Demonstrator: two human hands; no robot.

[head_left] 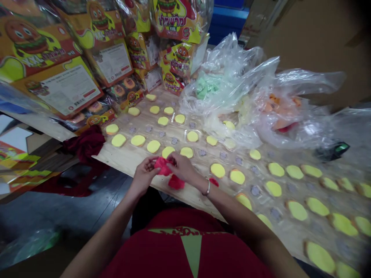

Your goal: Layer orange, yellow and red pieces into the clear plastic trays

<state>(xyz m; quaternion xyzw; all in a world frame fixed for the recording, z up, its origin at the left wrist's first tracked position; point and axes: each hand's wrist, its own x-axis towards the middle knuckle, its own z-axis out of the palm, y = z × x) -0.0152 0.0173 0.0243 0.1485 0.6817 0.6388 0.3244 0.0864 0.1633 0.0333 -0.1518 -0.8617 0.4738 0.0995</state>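
Both my hands meet over the table's front edge, pinching a soft red piece (163,166) between them. My left hand (145,174) grips its left side with curled fingers. From the right, my right hand (182,166) holds the other side, a bracelet round that wrist. Just below lies a second red piece (176,182) at the table edge. Another bit of red (213,181) shows beside the right wrist. Yellow-topped round pieces (153,146) sit close by in clear plastic trays, partly behind my fingers.
Rows of yellow-topped rounds (274,189) in clear trays cover the wooden table (130,160). Burger-printed boxes (72,87) stack at the back left. Plastic bags hold green pieces (207,87) and orange pieces (278,106). Dark red cloth (87,143) hangs at the left corner.
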